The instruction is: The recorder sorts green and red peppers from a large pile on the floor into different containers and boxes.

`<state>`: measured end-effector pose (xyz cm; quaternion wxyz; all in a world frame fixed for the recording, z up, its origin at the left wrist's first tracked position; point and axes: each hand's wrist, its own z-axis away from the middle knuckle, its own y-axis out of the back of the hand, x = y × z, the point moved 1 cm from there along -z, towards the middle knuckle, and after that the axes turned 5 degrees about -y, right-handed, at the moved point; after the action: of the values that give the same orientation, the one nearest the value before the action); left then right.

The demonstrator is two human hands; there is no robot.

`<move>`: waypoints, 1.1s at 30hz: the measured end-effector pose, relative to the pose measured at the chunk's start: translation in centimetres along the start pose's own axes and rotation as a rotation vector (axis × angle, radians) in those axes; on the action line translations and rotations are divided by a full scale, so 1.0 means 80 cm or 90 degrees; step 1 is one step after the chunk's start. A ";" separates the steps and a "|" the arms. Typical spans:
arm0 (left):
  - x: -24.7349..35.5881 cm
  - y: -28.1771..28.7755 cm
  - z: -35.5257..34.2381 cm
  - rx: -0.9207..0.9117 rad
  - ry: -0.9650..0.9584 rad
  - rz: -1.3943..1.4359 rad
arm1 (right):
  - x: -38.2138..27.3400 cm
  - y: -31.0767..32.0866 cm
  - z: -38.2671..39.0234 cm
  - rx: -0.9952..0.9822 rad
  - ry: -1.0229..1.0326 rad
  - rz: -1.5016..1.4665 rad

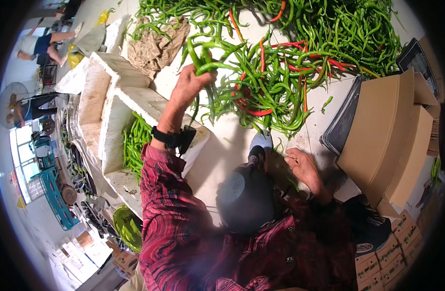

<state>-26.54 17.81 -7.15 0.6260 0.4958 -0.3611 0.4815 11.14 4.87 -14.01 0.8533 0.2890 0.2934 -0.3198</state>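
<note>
My left hand (189, 87) is raised and closed round several green chili peppers (197, 57), whose ends stick out above the fingers. Behind them, a loose heap of long green chilies (276, 89) with some red ones mixed in lies on the pale floor. To the left of my forearm is a white foam box (108, 133), with green chilies (136, 148) inside it. My right hand (305, 167) is low at the near edge of the heap, its fingers curled together. Whether anything is pinched in them is hidden.
A larger chili pile (348, 29) fills the far right. An open cardboard box (373, 131) leans by a dark crate (344, 116) on the right. Brown cloth (157, 46) lies far left. A green basket (128, 228) stands near left, cartons (385, 257) near right. Other people are at far left.
</note>
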 end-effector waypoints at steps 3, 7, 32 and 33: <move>0.076 -0.025 0.037 -0.038 -0.097 0.028 | -0.014 0.008 0.013 0.018 0.005 -0.023; 0.157 -0.054 0.076 -0.103 -0.117 0.179 | -0.059 0.034 0.040 0.053 0.086 -0.054; 0.255 -0.228 0.165 -0.443 -0.049 1.036 | -0.093 0.128 0.140 -0.237 0.301 -0.517; 0.250 -0.227 0.164 -0.440 -0.053 1.046 | -0.090 0.117 0.152 -0.311 0.220 -0.608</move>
<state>-3.23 9.19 9.69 0.1846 -0.1189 -0.7500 0.6240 17.20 5.20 1.77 0.5952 -0.0336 0.5928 -0.5415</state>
